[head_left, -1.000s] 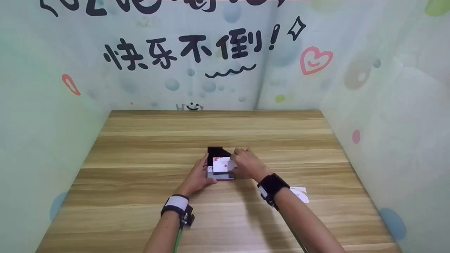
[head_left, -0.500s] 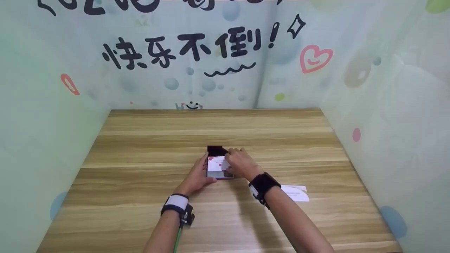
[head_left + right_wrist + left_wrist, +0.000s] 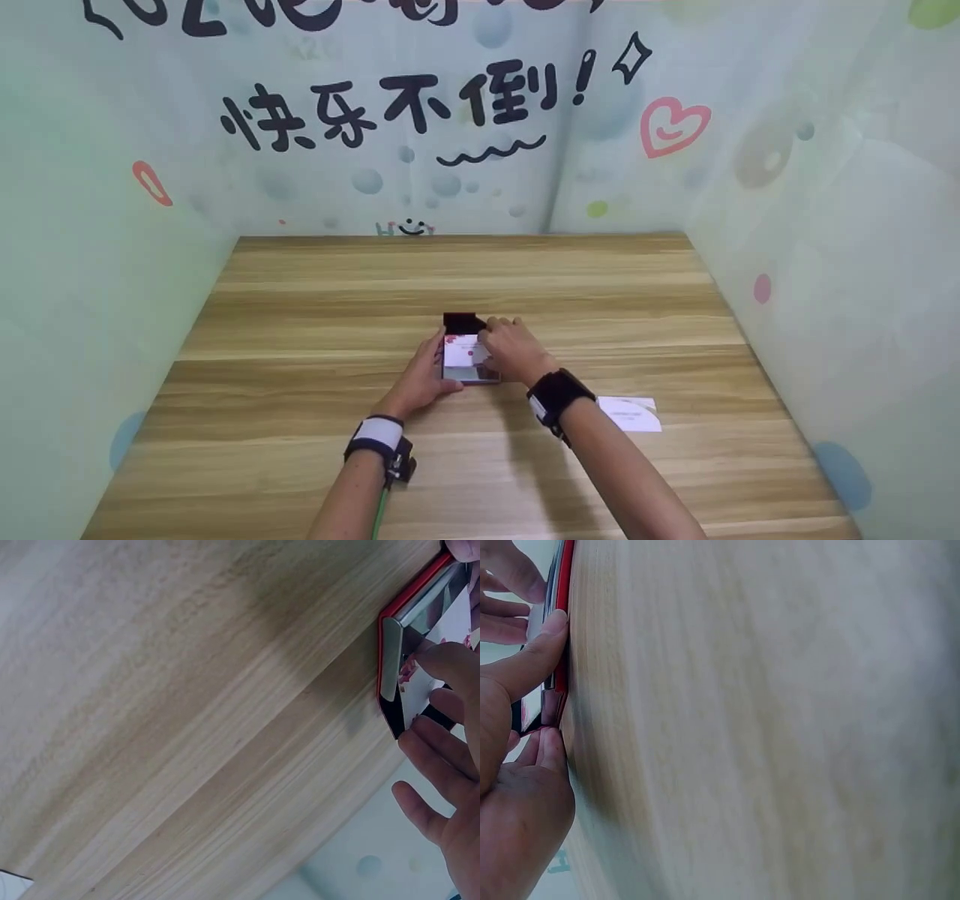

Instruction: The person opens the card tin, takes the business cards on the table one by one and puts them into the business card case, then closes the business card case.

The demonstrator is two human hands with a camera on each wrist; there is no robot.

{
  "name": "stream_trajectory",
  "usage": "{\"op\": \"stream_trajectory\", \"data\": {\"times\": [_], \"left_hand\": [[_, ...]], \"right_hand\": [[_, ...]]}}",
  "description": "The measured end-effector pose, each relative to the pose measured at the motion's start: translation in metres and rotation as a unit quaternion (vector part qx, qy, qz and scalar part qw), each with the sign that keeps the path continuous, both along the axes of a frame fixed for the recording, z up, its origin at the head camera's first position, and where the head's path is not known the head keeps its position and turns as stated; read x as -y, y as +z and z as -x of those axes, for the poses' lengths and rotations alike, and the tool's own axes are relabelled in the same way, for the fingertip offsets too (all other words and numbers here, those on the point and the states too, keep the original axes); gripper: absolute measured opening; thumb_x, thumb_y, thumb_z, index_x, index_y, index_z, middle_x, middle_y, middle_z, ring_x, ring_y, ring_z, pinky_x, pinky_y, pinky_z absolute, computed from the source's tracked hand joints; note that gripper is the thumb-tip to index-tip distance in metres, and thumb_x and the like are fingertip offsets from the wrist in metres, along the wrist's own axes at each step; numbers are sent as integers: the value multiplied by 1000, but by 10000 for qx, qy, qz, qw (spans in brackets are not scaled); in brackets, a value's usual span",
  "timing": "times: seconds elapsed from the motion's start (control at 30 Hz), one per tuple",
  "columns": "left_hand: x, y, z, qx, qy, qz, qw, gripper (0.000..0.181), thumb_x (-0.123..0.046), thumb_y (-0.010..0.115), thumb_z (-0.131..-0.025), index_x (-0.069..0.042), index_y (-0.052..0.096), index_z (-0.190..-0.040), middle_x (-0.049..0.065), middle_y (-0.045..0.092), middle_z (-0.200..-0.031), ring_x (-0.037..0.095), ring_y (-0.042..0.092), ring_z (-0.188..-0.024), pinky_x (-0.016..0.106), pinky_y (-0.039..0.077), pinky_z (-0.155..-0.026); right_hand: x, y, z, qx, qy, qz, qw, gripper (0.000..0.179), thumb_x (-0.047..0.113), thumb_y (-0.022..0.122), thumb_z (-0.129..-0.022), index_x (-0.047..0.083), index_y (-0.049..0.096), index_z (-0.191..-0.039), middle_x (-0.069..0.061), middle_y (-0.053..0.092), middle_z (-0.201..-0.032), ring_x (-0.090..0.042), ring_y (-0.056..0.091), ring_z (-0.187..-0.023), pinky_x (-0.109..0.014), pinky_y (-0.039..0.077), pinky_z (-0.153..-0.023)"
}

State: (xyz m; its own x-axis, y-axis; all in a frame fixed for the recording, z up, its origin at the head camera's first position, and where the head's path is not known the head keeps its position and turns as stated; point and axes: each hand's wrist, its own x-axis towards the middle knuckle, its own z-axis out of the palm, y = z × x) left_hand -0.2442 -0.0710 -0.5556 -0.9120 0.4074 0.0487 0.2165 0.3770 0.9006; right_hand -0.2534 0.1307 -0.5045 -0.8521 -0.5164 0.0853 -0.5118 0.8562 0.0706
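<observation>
A business card case, red outside with a metal inside (image 3: 461, 373) and a raised black flap (image 3: 460, 322), lies open on the table. My left hand (image 3: 417, 382) grips it from the left, thumb along the near edge and fingers at the far side. In the left wrist view its red edge (image 3: 564, 585) shows beside the thumb. A white business card (image 3: 459, 351) with red flowers lies over the case's inside. My right hand (image 3: 520, 351) pinches the card's right part, which the fingers hide. The right wrist view shows the flowered card (image 3: 415, 694) between thumb and fingers.
A loose white card (image 3: 634, 415) lies on the wooden table (image 3: 322, 300), right of the right wrist strap (image 3: 561, 401). Printed cloth walls (image 3: 840, 262) stand at the back and both sides.
My right hand has shifted left with the flowered card, bringing it in line with the case's left side. The left hand keeps its grip. Over the last half second little differs.
</observation>
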Motion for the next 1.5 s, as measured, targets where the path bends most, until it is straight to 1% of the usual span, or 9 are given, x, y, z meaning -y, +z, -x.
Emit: {"op": "stream_trajectory", "data": {"times": [0.17, 0.4, 0.63, 0.77, 0.9, 1.1, 1.23, 1.33, 1.5], "left_hand": [[-1, 1, 1, 15, -41, -48, 10000, 102, 1, 80, -78, 3, 16, -158, 35, 23, -157, 48, 39, -141, 54, 31, -123], [-2, 3, -1, 117, -41, -20, 9999, 101, -1, 79, -79, 2, 17, -158, 33, 23, -158, 47, 38, -143, 52, 31, -123], [-3, 3, 0, 127, -37, -111, 9999, 102, 3, 79, -78, 3, 16, -158, 35, 21, -159, 48, 37, -143, 53, 30, -123], [-2, 2, 1, 48, -8, -48, 10000, 102, 3, 79, -77, 3, 16, -158, 35, 23, -158, 48, 37, -143, 54, 30, -123], [-1, 0, 1, -12, 18, -95, 10000, 103, 2, 80, -76, 4, 18, -157, 36, 25, -156, 50, 39, -141, 55, 32, -122], [0, -2, 0, 102, 50, -43, 9999, 104, 0, 80, -77, 1, 16, -159, 34, 22, -158, 49, 39, -141, 54, 32, -122], [0, -2, 0, 92, 17, -2, 10000, 103, 1, 80, -78, 2, 16, -158, 35, 21, -158, 50, 39, -141, 55, 32, -122], [0, -2, 0, 136, 16, -20, 9999, 102, 1, 79, -78, 2, 16, -158, 34, 23, -158, 50, 38, -142, 54, 32, -122], [0, -1, 0, 140, 21, -51, 9999, 101, 1, 80, -78, 3, 17, -158, 34, 26, -155, 51, 38, -141, 55, 33, -121]], "right_hand": [[0, 0, 0, 161, -146, 190, 9996, 28, 23, 78, -85, 10, 75, -110, -15, 67, -107, -30, 65, -98, -47, 56, -84], [-5, -9, 1, 580, -261, 1051, 9924, 27, 16, 79, -83, 12, 78, -109, -17, 65, -103, -34, 63, -96, -49, 55, -82], [-9, -16, -3, 329, -147, 1197, 9922, 21, 13, 77, -84, 7, 78, -104, -14, 63, -102, -31, 61, -95, -48, 57, -79], [-10, -17, -9, 359, -75, 1120, 9930, 24, 10, 69, -91, 10, 76, -114, -15, 60, -110, -31, 60, -101, -50, 58, -84], [-12, -20, -17, 89, 161, 845, 9963, 29, 22, 64, -96, 16, 72, -123, -17, 60, -118, -35, 61, -104, -55, 58, -85], [-22, -27, -26, -596, 556, -307, 9962, 46, 47, 52, -97, 24, 62, -136, -13, 61, -129, -33, 62, -113, -54, 58, -90], [-29, -28, -27, -682, 599, -916, 9916, 52, 55, 43, -99, 32, 53, -144, -7, 58, -140, -29, 61, -118, -50, 58, -95], [-33, -29, -27, -510, 685, -838, 9928, 52, 54, 42, -100, 31, 51, -146, -6, 57, -144, -29, 61, -121, -49, 57, -97], [-35, -31, -30, -3, 720, -283, 9970, 51, 48, 42, -103, 26, 51, -148, -7, 55, -147, -33, 57, -128, -54, 53, -100]]}}
